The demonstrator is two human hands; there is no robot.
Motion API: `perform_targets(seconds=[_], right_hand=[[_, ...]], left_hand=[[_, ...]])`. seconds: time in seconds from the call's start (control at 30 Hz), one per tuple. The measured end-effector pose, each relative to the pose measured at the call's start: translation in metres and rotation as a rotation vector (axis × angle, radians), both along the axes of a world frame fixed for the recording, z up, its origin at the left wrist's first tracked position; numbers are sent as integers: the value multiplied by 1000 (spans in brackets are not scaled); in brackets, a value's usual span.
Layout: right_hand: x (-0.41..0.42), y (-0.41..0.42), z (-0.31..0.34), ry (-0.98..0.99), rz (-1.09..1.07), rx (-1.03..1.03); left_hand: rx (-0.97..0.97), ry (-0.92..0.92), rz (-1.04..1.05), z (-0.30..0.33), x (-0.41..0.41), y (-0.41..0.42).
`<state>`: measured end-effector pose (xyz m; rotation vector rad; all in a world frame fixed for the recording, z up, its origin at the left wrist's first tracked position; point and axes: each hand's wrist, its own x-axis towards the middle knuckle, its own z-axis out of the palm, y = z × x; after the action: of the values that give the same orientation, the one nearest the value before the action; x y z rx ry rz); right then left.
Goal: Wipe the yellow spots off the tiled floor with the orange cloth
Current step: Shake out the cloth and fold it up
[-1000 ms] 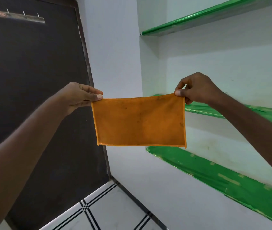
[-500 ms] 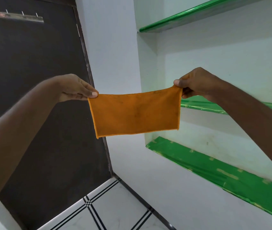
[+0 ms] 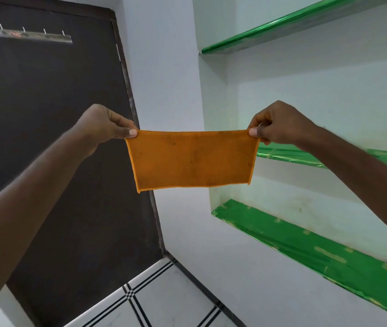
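Cloth (image 3: 191, 159): held taut in the air by its top corners, one pinched by the left hand (image 3: 104, 125), one by the right hand (image 3: 279, 125); floor (image 3: 164, 300) far below the fingers, untouched, no yellow spots seen; wiping judged not begun.

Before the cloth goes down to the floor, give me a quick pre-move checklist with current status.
1. Left hand pinching the orange cloth at its top corner: ok.
2. Right hand pinching the other top corner: ok.
3. Cloth spread flat, not bunched: ok.
4. Cloth clean enough: not ok, dark smudges show on its face.
5. Yellow spots located on the tiled floor: cannot tell, none show in the visible strip.
6. Cloth touching the floor: not ok, it hangs in the air well above it.
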<state>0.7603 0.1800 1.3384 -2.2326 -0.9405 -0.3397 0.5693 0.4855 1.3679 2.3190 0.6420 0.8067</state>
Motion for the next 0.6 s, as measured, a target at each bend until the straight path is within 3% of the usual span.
perform_targets(seconds=[0.1, 0.3, 0.43, 0.5, 0.6], right_hand=[[-1, -1, 1, -104, -63, 13], [-9, -19, 13, -107, -62, 57], [-15, -40, 17, 21, 53, 294], [-9, -41, 12, 133, 95, 405], [11, -28, -12, 327, 49, 420]], left_hand=[[36, -58, -1, -7, 0, -3], [100, -93, -48, -7, -12, -11], [102, -123, -99, -2, -25, -20], [8, -121, -150, -7, -28, -20], [-286, -80, -253, -35, -12, -17]])
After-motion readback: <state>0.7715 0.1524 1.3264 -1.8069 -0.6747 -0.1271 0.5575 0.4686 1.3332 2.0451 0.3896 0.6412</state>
